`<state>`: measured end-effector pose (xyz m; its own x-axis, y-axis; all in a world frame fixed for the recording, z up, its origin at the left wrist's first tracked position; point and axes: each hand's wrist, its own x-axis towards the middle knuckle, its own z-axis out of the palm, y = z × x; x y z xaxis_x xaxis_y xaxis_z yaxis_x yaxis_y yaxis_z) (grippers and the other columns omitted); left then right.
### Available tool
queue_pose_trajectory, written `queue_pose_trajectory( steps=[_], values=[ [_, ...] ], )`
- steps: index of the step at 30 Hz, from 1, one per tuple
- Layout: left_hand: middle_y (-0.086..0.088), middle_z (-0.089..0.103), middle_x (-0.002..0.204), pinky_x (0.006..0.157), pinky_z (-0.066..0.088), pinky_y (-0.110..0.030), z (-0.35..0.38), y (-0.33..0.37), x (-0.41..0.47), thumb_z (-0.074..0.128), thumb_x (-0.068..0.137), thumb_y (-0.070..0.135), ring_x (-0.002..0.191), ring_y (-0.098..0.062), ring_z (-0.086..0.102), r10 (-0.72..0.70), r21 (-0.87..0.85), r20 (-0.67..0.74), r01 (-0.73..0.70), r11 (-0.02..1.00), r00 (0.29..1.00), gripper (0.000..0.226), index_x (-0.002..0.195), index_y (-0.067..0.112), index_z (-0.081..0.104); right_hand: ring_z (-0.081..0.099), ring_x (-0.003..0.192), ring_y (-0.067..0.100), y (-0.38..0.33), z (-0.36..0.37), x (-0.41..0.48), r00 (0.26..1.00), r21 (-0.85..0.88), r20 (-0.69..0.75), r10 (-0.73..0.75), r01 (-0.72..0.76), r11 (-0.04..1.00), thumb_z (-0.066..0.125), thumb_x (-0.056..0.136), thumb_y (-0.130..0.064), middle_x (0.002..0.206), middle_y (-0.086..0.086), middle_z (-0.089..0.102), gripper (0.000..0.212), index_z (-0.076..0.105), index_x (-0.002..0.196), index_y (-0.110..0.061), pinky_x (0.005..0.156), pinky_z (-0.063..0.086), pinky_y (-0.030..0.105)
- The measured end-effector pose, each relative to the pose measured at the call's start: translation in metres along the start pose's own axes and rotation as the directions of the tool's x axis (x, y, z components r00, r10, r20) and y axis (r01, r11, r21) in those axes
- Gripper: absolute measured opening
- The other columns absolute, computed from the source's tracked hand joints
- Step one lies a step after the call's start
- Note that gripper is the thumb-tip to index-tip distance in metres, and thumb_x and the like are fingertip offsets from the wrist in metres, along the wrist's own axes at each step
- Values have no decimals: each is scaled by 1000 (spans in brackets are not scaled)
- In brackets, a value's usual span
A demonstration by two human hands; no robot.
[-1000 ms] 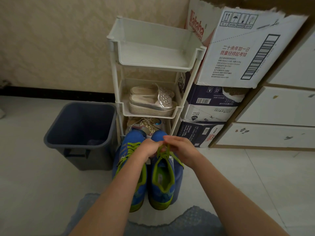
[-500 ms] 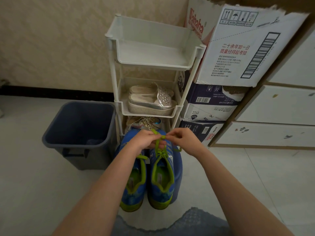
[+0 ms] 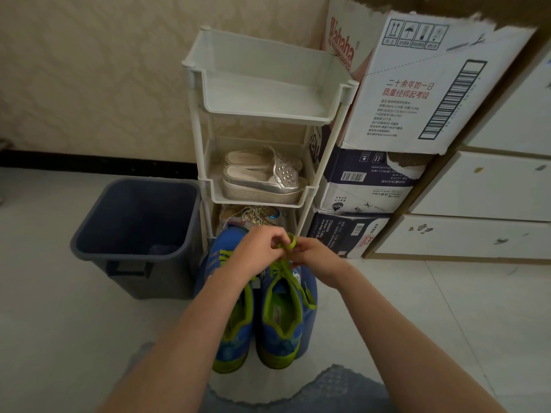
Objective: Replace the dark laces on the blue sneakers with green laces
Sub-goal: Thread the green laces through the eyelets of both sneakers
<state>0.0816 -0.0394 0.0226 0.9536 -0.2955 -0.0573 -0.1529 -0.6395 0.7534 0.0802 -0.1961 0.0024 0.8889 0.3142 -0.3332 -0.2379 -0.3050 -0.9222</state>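
Your left hand and right hand meet over the toe end of the right-hand blue sneaker, both pinched shut on the green lace, which curls into a small loop between your fingertips. More of that lace runs down the shoe's eyelets, and one loose end trails over its right side. The other blue sneaker stands just beside it on the floor, partly under your left forearm, also threaded in green.

Behind the shoes stands a white three-tier rack; its middle shelf holds a pair of silver slip-ons. A dark blue bin sits to its left.

Right of the rack, cardboard boxes are stacked. The top box reads "Wahaha" in red on its side, with red Chinese text "二十余年如一日 质量经得起考验", handling symbols and a barcode. The middle box lies upside down and shows "N30" and a barcode; its smaller print is too fine to read. The bottom box shows "570ml×24".
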Motion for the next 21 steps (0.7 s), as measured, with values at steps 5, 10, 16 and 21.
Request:
queue_pose_trajectory(
  steps=[5,10,16,21],
  values=[
    [1,66,86,74,54,-36,-1,0,-1,63,81,3,78,-18,63,90,115,6,-90,989,996,19,84,22,66,63,80,8,4,-6,6,999,118,49,-8,2,993,51,89,10,92,4,67,26,63,104,-9,79,48,24],
    [4,58,87,73,49,-30,-3,1,1,63,81,0,79,-15,56,168,153,-51,-158,975,985,16,86,15,69,66,83,11,8,-6,8,1000,105,17,-15,14,994,52,87,14,89,7,69,30,58,116,9,88,50,26],
    [-2,72,82,85,54,-28,-4,-13,1,74,76,1,84,-14,68,-81,-323,-33,66,944,996,16,73,16,68,56,70,13,-5,-5,8,960,-285,-277,-27,-55,957,61,86,-6,73,0,61,10,60,85,-15,64,43,18],
    [-6,72,91,83,56,-30,-7,-16,-1,70,80,0,91,-18,68,-179,-453,-8,156,878,984,15,77,15,68,53,106,29,5,-24,-1,753,-633,-641,-147,-412,655,54,85,-10,98,8,68,21,63,101,-19,94,29,32]
  ],
)
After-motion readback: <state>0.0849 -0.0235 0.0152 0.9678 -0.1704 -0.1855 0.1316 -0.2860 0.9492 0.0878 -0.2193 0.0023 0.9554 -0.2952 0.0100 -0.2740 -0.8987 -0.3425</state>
